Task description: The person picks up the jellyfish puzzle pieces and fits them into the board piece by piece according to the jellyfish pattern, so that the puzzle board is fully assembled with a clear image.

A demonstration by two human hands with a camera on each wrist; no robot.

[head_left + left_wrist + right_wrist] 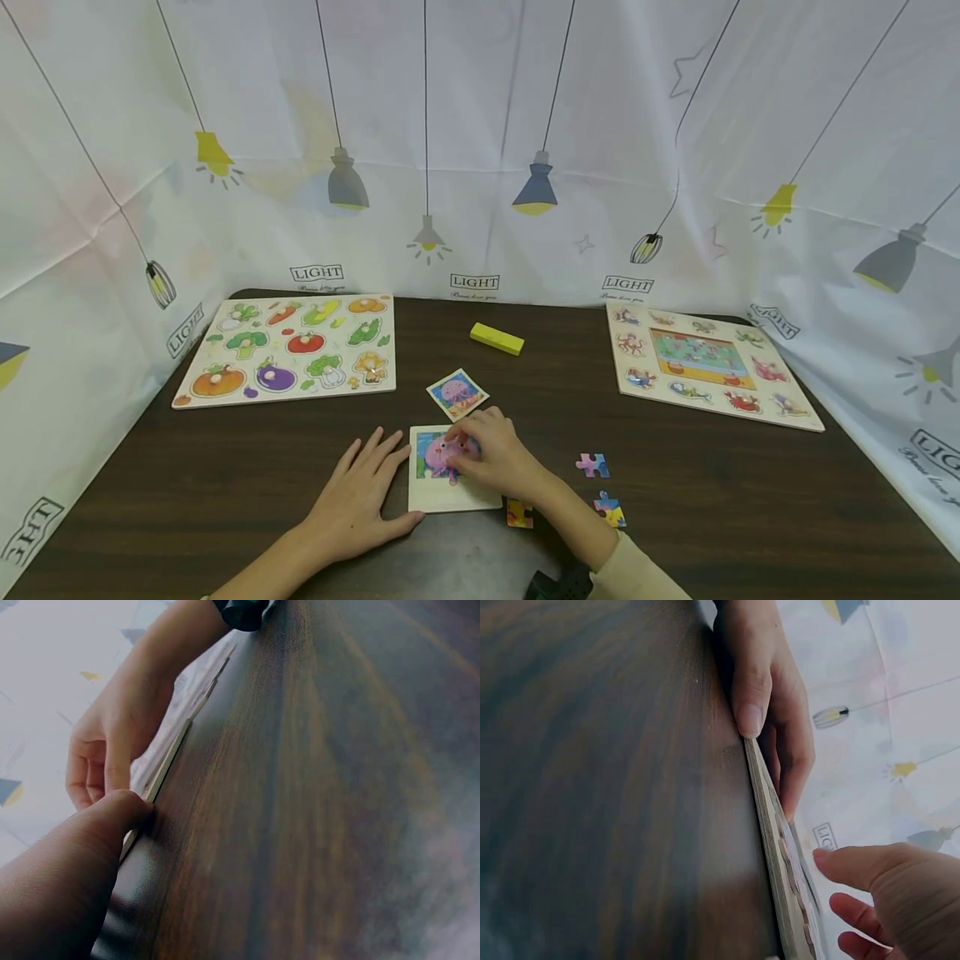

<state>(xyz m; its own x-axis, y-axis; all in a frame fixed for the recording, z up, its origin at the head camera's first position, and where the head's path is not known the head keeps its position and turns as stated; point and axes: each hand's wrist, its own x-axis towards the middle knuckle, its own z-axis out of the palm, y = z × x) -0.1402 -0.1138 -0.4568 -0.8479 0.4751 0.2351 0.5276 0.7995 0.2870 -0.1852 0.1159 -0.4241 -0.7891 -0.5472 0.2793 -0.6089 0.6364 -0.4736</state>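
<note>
A small square jigsaw board (pixel 452 497) lies in front of me, its upper part filled with pieces of a pink sea creature and its lower strip bare wood. My left hand (pixel 360 500) rests on the table with spread fingers, thumb at the board's near left corner and fingertips along its left edge. My right hand (pixel 498 457) is over the upper right of the picture, fingers bent loosely downward and covering part of it. From the right wrist view, the thumb (pixel 855 866) stands apart from the fingers beside the board's edge (pixel 772 847), with no piece visible between them.
Loose jigsaw pieces lie to the right: a pink-blue one (pixel 592 465), a blue-yellow one (pixel 610 509) and an orange one (pixel 519 514) beneath the right forearm. Beyond the board are a picture card (pixel 457 393) and a yellow block (pixel 497 339). A vegetable board (pixel 300 350) and sea-animal board (pixel 712 367) flank them.
</note>
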